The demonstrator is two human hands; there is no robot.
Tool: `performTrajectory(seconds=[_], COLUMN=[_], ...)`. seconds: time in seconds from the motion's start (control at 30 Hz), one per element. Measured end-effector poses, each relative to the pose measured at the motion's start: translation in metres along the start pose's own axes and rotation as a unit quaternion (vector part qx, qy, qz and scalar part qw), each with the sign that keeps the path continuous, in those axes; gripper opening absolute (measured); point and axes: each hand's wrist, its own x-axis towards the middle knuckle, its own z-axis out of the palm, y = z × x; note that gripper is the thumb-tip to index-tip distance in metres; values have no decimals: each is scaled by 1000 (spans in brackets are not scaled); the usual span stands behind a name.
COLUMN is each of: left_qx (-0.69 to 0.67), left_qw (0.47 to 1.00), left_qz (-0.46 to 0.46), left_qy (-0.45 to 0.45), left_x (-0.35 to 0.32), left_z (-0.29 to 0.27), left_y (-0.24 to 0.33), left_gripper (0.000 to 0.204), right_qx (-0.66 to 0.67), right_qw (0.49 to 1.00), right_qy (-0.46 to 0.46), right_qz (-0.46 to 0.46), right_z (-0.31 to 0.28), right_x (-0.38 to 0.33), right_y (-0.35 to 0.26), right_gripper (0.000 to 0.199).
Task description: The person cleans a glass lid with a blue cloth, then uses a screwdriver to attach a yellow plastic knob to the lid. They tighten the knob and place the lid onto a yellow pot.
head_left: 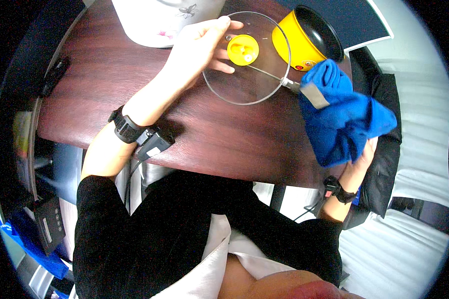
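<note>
My left hand (197, 47) is closed on the rim of a round glass lid (259, 92) with a yellow knob (243, 50). The thumb rests at the lid's edge, and some fingers show through the glass. In my right hand (366, 153), at the right side of the table, is a blue cloth (334, 124) with a pale tag; its folds hide most of the fingers. A yellow pot (297, 42) with a black inside stands tilted-looking beyond the cloth. Between lid and cloth shows a small grey piece (290, 84), whose kind I cannot make out.
The dark reddish-brown table (224, 144) has a curved near edge. A white container (159, 22) with a flower print stands at the far left. A dark panel with a white edge (389, 35) lies beyond the pot. Black fabric (381, 174) hangs at the right.
</note>
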Motion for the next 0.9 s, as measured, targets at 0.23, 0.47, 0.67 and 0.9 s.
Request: performTrajectory(seconds=[0.23, 0.47, 0.67, 0.9], left_qx=[-15, 34, 52, 44], left_qw=[1000, 999, 999, 999], left_qz=[-3, -13, -6, 9], left_qy=[11, 8, 10, 23], left_x=[3, 2, 3, 5], left_z=[3, -4, -3, -5], left_y=[-8, -9, -9, -6], left_gripper=[42, 46, 47, 42], right_qx=[-223, -422, -698, -601], right_qw=[930, 895, 692, 774], right_qy=[-211, -60, -148, -143], right_qz=[203, 131, 107, 142], right_z=[-119, -58, 49, 18], right_x=[-10, 31, 37, 75], right_y=[49, 6, 26, 78], right_gripper=[55, 38, 103, 90])
